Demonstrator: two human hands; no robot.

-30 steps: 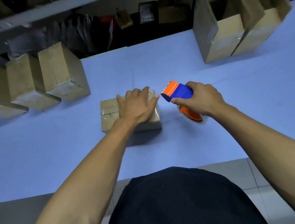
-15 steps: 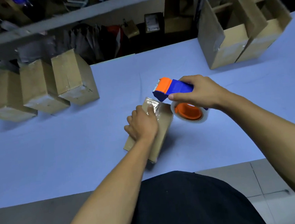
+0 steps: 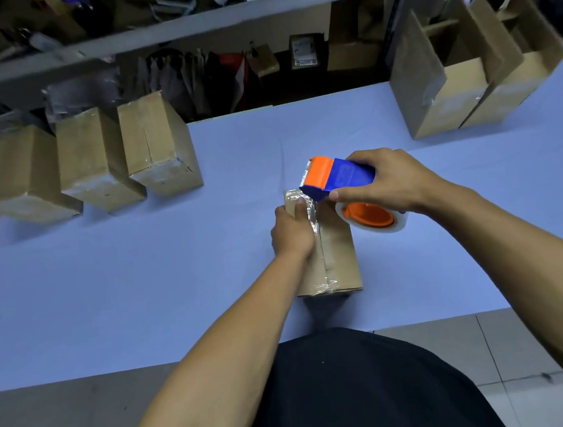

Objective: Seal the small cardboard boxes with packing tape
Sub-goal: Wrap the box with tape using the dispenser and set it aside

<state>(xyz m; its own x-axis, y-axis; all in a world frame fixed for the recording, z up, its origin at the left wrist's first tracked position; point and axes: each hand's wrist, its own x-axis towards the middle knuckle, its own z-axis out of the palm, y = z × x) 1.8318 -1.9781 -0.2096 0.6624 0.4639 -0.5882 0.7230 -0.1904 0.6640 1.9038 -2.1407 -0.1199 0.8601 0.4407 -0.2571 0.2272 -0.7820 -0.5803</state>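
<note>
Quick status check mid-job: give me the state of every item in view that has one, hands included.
Small cardboard box: flat on the blue table, tape along its top seam.
Left hand: grips the box's far end.
Tape dispenser: held over the box's far end.
Right hand: grips the dispenser.
Three cardboard boxes: far left, closed and taped.
Two cardboard boxes: far right, flaps open.

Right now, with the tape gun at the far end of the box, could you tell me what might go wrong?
The left hand grips the box right beside the taped seam, and the tape gun in the right hand has its toothed edge close to those fingers, so they could get nicked. The tape already looks wrinkled near the far end, so the next strip may crease too.
</note>
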